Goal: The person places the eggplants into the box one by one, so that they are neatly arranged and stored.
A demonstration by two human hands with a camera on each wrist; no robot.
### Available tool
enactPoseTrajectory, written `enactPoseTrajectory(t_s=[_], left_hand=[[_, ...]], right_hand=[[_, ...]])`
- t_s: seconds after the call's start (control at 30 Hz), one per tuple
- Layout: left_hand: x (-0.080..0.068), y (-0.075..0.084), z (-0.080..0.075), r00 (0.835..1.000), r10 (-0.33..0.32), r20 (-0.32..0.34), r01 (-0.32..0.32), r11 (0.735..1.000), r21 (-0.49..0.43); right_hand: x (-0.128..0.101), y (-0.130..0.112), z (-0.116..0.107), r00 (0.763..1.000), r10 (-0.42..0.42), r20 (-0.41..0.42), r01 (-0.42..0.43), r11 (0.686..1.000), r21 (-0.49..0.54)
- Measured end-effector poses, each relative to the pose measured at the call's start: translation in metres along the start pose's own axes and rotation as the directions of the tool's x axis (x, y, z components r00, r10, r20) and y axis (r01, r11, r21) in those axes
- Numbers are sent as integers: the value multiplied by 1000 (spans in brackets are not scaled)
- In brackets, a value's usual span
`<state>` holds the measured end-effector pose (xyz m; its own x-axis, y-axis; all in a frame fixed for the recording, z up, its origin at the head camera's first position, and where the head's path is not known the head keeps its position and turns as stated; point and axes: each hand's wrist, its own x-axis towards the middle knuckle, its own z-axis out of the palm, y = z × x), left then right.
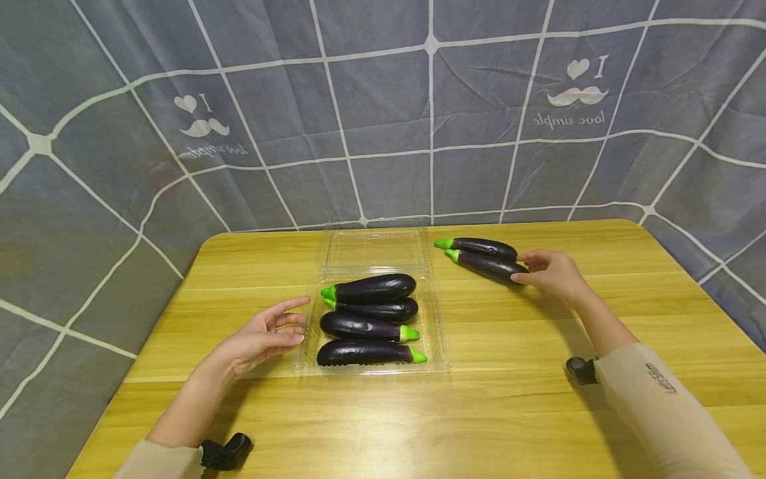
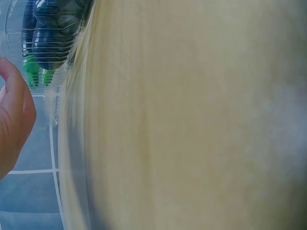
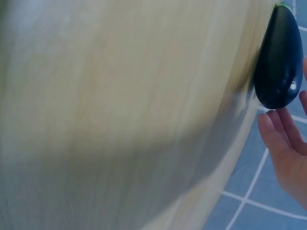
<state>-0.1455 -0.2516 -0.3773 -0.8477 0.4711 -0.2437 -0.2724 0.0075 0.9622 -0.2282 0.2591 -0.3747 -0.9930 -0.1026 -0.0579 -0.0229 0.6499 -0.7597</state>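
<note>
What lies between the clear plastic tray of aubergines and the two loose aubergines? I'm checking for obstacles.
Nothing: in the head view only bare wooden table separates the clear plastic tray from the two loose dark purple aubergines at the right hand.

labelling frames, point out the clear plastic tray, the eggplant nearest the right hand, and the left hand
clear plastic tray [image 1: 435, 332], head view, bare right wall
eggplant nearest the right hand [image 1: 486, 265], head view, mid body
left hand [image 1: 258, 338], head view, palm
</note>
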Motion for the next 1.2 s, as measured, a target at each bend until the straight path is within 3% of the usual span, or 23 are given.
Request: enactPoseTrajectory(t_s=[0.7,1.2], left_hand=[[1,0,1,1000,-2,10,2,1000,-9],[0,-1,0,1000,1,8,-1,1000,-13]], right_hand=[[6,9,4,997,-68,21,70,994,-79],[-7,10,5,997,-50,63,51,999,-11]])
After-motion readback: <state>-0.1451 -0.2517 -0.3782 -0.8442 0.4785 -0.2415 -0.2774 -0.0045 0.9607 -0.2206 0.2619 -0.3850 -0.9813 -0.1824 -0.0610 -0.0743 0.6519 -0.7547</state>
